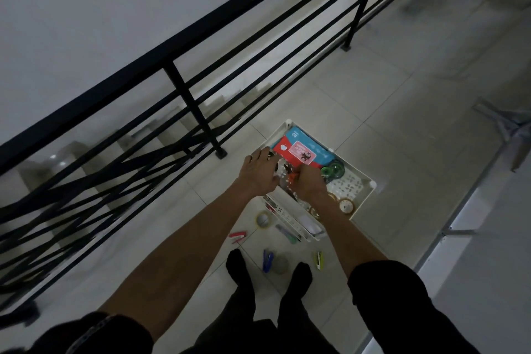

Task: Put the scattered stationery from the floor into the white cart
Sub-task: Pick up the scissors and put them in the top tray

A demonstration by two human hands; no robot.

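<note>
Both hands met over the white cart point(362, 202), the right hand point(309, 181) in a closed grip on something small and orange-tipped, the left hand point(260, 171) spread flat beside it, while light, rigid staplers point(267, 260) and a tape roll point(263, 219), easily pinched, lay on the floor point(373, 101).

left hand point(260, 171): bare, ring on one finger | right hand point(310, 181): bare | forearms: bare, dark short sleeves point(385, 290) at upper arms | legs: dark trousers point(244, 310) | feet: dark socks point(238, 263), nearer the wearer than the white cart point(365, 193)
</note>
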